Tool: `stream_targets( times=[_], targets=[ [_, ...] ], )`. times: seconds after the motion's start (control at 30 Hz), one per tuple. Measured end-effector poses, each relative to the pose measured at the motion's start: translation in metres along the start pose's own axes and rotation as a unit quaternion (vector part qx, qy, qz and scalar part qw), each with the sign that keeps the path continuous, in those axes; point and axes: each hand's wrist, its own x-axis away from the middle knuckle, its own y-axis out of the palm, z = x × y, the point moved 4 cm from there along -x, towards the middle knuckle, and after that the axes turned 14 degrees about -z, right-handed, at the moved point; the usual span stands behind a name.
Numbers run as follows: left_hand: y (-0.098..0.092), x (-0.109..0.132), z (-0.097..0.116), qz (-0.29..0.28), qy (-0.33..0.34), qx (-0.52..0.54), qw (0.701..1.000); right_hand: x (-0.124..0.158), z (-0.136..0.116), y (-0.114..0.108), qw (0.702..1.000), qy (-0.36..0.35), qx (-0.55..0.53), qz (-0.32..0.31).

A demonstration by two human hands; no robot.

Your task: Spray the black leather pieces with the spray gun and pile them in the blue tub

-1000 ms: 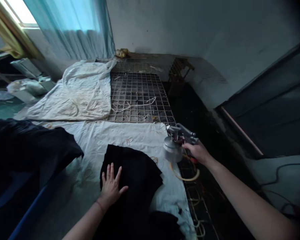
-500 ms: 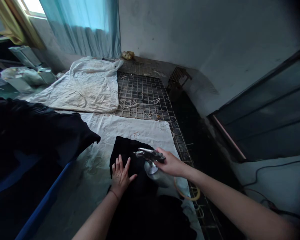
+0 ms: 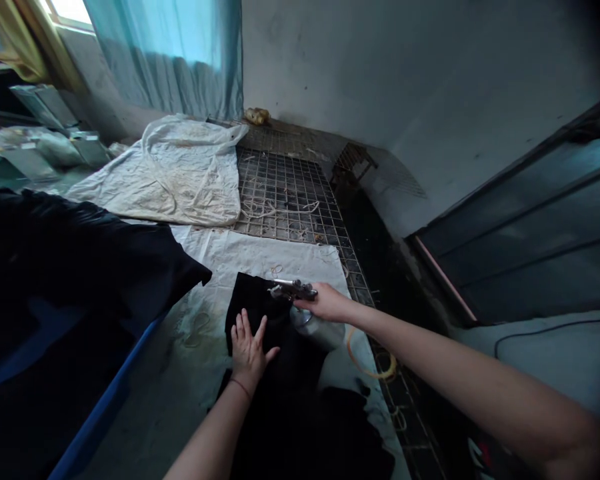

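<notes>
My left hand [image 3: 251,347] lies flat with fingers spread on a piece of black cloth [image 3: 295,360]. Wrapped round the handle of a metal spray gun [image 3: 293,290] is my right hand [image 3: 330,301]. The gun's silvery cup [image 3: 316,327] hangs beneath it, over the right side of the cloth, and its nozzle points left above the cloth's far part. Under the cloth is a pale sheet [image 3: 300,257]. A yellowish hose [image 3: 375,373] curves beside the cup.
On the left, more black cloth [image 3: 80,267] is heaped over something with a blue edge [image 3: 115,380]. Beyond the sheet lie a wire grid [image 3: 290,180] with loose strings and a crumpled whitish cover [image 3: 180,180]. A dark panel [image 3: 530,233] stands at the right wall.
The spray gun and my right hand have shifted slightly up and left. My left hand stays flat on the cloth. The view has turned a little.
</notes>
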Motion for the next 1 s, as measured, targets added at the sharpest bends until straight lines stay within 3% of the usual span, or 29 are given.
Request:
stream_targets(
  times=[0.23, 0.37, 0.47, 0.6, 0.73, 0.83, 1.0],
  targets=[
    [-0.001, -0.001, 0.001, -0.008, -0.003, 0.000, 1.000, -0.001, -0.008, -0.001, 0.999, -0.017, 0.044, 0.010],
    [-0.003, -0.001, 0.001, -0.001, 0.004, 0.006, 1.000, -0.005, -0.014, 0.000, 0.997, -0.023, 0.074, -0.030],
    [-0.003, -0.001, 0.001, 0.001, 0.003, 0.007, 1.000, -0.009, -0.013, 0.000, 0.996, 0.000, 0.084, -0.019],
    [-0.001, -0.001, 0.001, 0.002, 0.003, 0.007, 1.000, -0.014, -0.009, 0.003, 0.994, -0.017, 0.101, -0.036],
    [0.001, -0.002, 0.001, -0.003, -0.001, -0.003, 1.000, -0.020, 0.002, -0.007, 0.997, 0.013, 0.068, 0.024],
    [0.002, -0.002, 0.001, -0.007, -0.003, -0.008, 1.000, -0.027, 0.002, -0.013, 0.997, -0.015, 0.074, -0.014],
    [0.004, -0.002, 0.001, -0.001, 0.000, -0.010, 1.000, -0.043, -0.001, -0.028, 0.997, -0.006, 0.081, -0.006]
  ],
)
